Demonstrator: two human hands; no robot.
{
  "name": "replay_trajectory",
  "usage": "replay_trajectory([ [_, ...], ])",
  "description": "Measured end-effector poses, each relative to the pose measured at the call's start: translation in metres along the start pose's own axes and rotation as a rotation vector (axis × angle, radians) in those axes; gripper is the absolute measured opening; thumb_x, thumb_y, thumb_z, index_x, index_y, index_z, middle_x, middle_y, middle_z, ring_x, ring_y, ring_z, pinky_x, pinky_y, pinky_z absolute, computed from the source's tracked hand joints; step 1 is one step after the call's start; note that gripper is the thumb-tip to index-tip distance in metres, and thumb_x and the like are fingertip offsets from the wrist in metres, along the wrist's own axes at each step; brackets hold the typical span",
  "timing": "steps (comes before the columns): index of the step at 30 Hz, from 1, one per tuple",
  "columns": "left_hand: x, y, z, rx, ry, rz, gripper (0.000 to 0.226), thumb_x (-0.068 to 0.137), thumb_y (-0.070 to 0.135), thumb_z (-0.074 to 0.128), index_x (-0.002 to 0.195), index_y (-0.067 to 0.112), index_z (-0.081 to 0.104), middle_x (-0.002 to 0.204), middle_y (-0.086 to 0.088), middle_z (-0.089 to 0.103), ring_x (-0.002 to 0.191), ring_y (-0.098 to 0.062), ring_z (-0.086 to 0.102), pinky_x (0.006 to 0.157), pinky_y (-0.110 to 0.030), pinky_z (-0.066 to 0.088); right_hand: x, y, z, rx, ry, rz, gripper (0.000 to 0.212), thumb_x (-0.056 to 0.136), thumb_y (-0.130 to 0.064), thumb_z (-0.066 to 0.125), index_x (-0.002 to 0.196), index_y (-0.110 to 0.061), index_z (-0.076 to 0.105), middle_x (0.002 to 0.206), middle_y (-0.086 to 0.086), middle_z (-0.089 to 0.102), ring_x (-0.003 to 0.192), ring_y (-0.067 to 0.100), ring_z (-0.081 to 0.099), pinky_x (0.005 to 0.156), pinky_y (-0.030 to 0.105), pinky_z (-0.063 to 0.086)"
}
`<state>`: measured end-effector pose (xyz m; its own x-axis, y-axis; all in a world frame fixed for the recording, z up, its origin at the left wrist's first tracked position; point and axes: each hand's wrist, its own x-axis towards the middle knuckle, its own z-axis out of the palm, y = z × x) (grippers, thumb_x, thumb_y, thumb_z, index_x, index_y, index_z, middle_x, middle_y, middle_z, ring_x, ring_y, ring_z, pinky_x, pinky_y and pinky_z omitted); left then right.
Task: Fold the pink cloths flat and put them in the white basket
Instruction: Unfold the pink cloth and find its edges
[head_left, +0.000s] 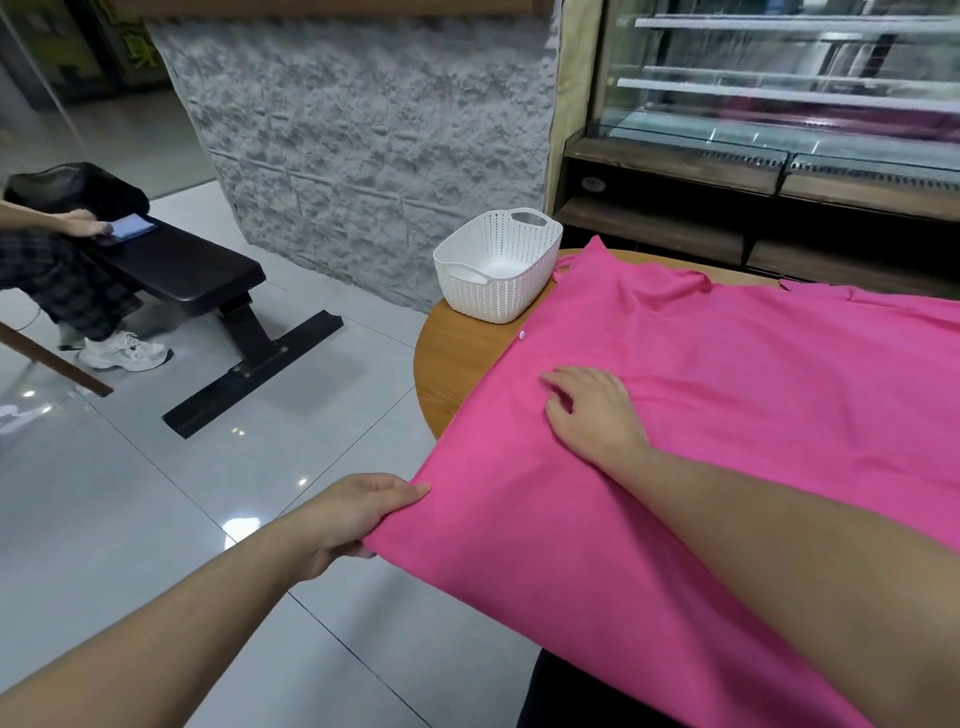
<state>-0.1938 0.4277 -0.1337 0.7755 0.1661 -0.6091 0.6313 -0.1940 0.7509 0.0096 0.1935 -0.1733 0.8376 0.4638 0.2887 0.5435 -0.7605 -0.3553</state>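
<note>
Midway through the job, a person smooths a large pink cloth (727, 395) spread across a round wooden table (457, 364), its near edge hanging over the rim toward the tiled floor (156, 493). The left hand (358, 514) pinches the overhanging left corner of the cloth, thumb on top and fingers curled beneath, while the right hand (592, 410) lies flat on the fabric with fingers loosely spread, pressing it to the tabletop and holding nothing. A small white button (522, 335) shows near the cloth's left edge, which suggests a garment rather than a plain sheet. The white basket (493, 270) stands at the far left of the table, touching or just beside the cloth's edge, and appears to hold nothing yet. The cloth looks thin, light and limp: it drapes and wrinkles readily, so it will likely sag wherever it is unsupported and slide on the smooth wood unless pinned. Corners and hems seem the best places to take hold, with one palm anchoring the middle as each fold is carried over. No fold is visible yet, so the task appears to be at an early stage. Off to the left, another person sits on a black bench (197, 270) with a phone (132, 227); a glass display case (779, 104) stands behind the table.
</note>
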Motion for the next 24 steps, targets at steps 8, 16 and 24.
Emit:
replay_trajectory([
  [8,0.015,0.002,0.009,-0.028,-0.078,-0.022,0.039,0.086,0.053,0.069,0.108,0.022,0.069,0.079,0.003,0.058,0.062,-0.012,0.046,0.054,-0.02,0.037,0.009,-0.003,-0.004,-0.141,-0.371,0.036,0.057,0.097,-0.052,0.035,0.152,-0.041,0.027,0.164,-0.01,0.017,0.151,0.014,0.008,0.123,0.046,0.0],
  [16,0.03,0.016,0.024,0.319,0.302,0.17,0.038,0.081,0.041,0.078,0.085,0.016,0.051,0.073,0.001,0.059,0.063,-0.015,0.053,0.058,-0.029,0.041,-0.01,0.023,-0.028,0.147,-0.222,-0.081,0.052,0.081,-0.036,0.05,0.132,-0.031,0.059,0.144,-0.008,0.052,0.144,0.018,0.032,0.122,0.042,0.013],
  [24,0.019,0.059,0.061,0.637,0.539,0.575,0.017,0.08,0.023,0.062,0.081,0.024,0.045,0.089,0.007,0.049,0.079,-0.013,0.051,0.069,-0.036,0.041,-0.035,0.065,-0.066,0.258,0.017,-0.086,0.045,0.074,-0.036,0.038,0.101,-0.027,0.073,0.101,-0.016,0.065,0.103,0.016,0.058,0.1,0.043,0.044],
])
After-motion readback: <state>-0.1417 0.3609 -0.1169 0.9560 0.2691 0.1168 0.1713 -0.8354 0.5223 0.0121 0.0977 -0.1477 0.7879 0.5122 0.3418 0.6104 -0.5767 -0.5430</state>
